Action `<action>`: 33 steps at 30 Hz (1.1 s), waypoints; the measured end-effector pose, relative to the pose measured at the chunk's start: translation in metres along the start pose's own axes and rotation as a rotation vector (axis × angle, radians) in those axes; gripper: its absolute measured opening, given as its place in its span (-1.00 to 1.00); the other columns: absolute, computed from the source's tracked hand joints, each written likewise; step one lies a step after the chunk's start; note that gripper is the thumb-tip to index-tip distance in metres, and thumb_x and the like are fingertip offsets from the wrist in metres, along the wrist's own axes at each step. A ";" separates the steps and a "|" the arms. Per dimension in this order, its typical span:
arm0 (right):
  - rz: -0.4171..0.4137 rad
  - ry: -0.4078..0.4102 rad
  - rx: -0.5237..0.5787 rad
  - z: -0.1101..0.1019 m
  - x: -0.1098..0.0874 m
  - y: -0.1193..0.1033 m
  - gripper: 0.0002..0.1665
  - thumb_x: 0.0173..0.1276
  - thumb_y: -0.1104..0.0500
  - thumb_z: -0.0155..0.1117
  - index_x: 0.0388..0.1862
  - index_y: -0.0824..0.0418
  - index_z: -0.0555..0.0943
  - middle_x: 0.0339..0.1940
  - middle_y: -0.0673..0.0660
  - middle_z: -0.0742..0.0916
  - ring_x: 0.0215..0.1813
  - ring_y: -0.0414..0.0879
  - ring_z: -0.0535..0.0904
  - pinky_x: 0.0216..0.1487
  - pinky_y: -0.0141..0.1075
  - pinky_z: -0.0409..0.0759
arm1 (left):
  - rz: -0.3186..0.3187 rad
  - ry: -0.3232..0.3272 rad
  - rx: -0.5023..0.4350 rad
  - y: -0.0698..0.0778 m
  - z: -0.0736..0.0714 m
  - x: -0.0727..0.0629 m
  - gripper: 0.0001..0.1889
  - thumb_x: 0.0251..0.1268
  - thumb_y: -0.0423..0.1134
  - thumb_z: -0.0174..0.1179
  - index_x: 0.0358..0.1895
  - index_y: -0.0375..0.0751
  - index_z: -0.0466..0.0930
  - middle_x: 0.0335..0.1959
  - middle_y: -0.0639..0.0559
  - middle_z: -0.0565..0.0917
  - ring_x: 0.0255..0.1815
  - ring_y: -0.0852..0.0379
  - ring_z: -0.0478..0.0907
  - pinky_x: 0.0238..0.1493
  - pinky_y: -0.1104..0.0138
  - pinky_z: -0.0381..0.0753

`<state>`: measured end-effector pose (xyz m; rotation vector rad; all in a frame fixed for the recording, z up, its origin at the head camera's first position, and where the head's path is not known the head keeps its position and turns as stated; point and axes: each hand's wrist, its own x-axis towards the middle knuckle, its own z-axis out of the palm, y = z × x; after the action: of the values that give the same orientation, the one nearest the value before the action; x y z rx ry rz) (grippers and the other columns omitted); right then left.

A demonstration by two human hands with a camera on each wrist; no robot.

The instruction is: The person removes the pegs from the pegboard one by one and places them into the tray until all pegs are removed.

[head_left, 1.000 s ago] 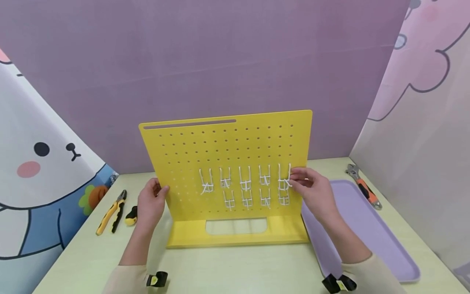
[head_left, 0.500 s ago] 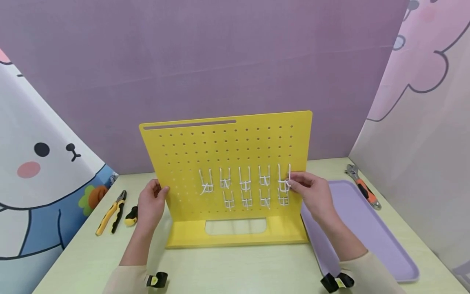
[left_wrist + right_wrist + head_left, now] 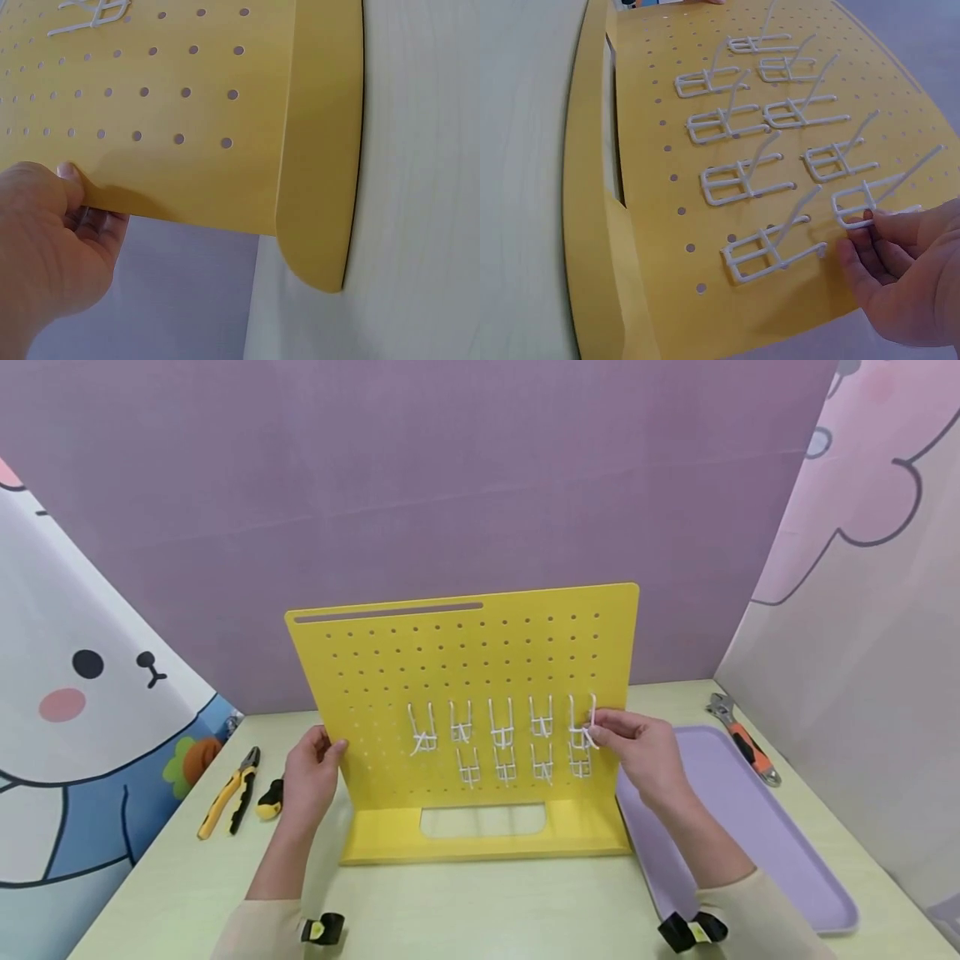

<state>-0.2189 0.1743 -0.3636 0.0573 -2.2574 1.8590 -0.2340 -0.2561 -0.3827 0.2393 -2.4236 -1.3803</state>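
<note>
In the head view, a yellow perforated pegboard [image 3: 471, 658] stands on its flat base atop a pale green tabletop [image 3: 480, 906], upright so that its white bent-wire hooks [image 3: 501, 732] face the person; a lilac rectangular tray [image 3: 742, 818] lies at the right, just beside the base. The left hand [image 3: 311, 778] grips one side edge and the right hand [image 3: 651, 760] pinches the white wire hook at the upper row's right end [image 3: 581, 729]. The left wrist view shows the thumb on the front face and the fingers curled behind, a hold that probably steadies the panel. In the right wrist view, thumb and fingertips close on that hook's frame, seemingly to control its angle; whether both ends are fully seated cannot be told.
</note>
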 end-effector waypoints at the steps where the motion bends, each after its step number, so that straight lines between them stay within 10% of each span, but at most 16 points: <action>1: -0.001 -0.014 -0.015 -0.002 0.000 -0.001 -0.67 0.37 0.30 0.40 0.06 0.44 0.68 -0.15 0.16 0.81 -0.21 -0.27 0.70 -0.09 -0.39 0.66 | -0.003 -0.001 -0.002 0.000 0.000 0.000 -0.77 0.59 -0.25 0.06 0.12 -0.32 0.51 -0.06 -0.18 0.56 -0.08 -0.01 0.42 -0.22 0.45 0.46; 33: 0.115 -0.381 -0.167 -0.089 0.015 -0.005 -0.65 0.39 0.39 0.31 0.08 0.58 0.56 -0.06 0.36 0.72 -0.07 0.09 0.72 -0.06 -0.14 0.71 | -0.031 -0.017 0.009 0.000 0.000 0.002 -0.73 0.61 -0.24 0.02 0.18 -0.31 0.49 0.05 -0.19 0.57 0.00 -0.04 0.45 -0.01 0.28 0.51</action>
<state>-0.2198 0.2614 -0.3405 0.2826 -2.7155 1.8340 -0.2358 -0.2562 -0.3823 0.2694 -2.4502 -1.3903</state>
